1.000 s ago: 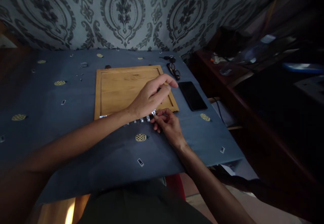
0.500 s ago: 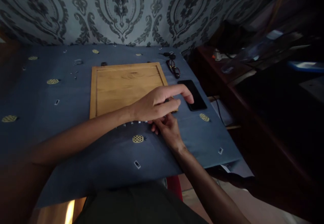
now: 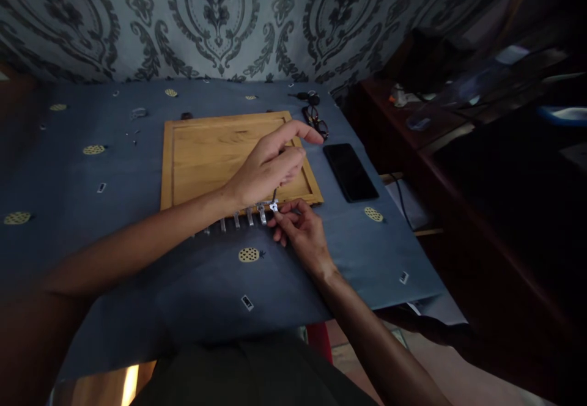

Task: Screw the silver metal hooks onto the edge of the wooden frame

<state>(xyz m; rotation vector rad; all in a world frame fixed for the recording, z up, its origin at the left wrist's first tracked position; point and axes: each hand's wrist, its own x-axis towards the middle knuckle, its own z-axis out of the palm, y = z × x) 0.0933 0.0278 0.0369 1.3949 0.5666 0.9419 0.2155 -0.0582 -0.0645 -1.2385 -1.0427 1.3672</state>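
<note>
A wooden board (image 3: pixel 215 155) with a raised rim lies on a blue cloth (image 3: pixel 114 235). Along its near edge runs a row of small silver metal pieces (image 3: pixel 238 219). My left hand (image 3: pixel 268 164) hovers over the board's near right corner, fingers pinched on a thin dark tool (image 3: pixel 274 197) that points down at the rightmost piece. My right hand (image 3: pixel 300 228) rests on the cloth just below, fingertips pinching that rightmost silver piece (image 3: pixel 274 207).
A black phone (image 3: pixel 350 172) lies right of the board. Glasses (image 3: pixel 315 121) and keys (image 3: pixel 306 96) sit at the far right corner. Tiny parts (image 3: pixel 137 114) are scattered far left. A dark side table (image 3: pixel 440 149) stands to the right, past the cloth's edge.
My left hand reached right toward the phone, then drew back over the board's corner, its tool now pointing down at the silver piece. My right hand stayed in place.
</note>
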